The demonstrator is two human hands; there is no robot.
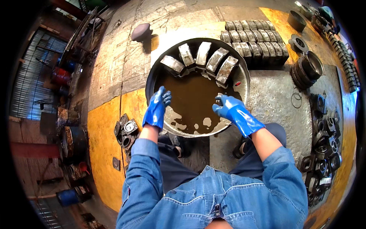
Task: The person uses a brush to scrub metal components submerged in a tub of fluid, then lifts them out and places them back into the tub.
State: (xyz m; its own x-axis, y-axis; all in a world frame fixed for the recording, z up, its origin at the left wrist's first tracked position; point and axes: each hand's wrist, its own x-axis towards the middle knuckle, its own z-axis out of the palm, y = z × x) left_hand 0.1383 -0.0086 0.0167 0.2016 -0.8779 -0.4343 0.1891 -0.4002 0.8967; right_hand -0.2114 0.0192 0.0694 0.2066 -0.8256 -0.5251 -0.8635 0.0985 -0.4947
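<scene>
A wide round metal basin holds murky brown liquid with pale foam patches. Several heavy curved metal blocks with worn grey-white faces lean in a fan along its far wall. My left hand, in a blue rubber glove, is over the basin's left rim with its fingers apart and nothing in them. Above the liquid on the right, my right hand, gloved alike, has curled fingers. A small greyish bit shows at its fingertips, too unclear to name. A small red object lies by the right inner wall.
Rows of similar metal blocks stand beyond the basin to the right. Stacked metal rings and dark machined parts line the right side. More parts lie at left, a rounded stool far left, and drums along the wall.
</scene>
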